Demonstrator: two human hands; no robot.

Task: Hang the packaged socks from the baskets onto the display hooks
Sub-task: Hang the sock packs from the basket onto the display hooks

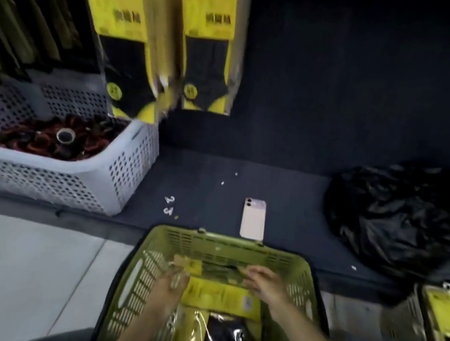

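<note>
Both hands inside green basket [208,240].
Left hand [172,280] and right hand [264,284] touch sock pack [217,269] at basket's far end; blur, grip cannot be told.

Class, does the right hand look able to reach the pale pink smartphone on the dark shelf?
Probably yes: the right hand sits near the far rim of the green plastic basket, and the pale pink smartphone lies uncovered just beyond it.

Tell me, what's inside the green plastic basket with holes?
Yellow-and-black packaged socks lie flat inside the green plastic basket. The left hand and right hand reach onto a pack at its far end. Whatever lies under those packs is covered.
</note>
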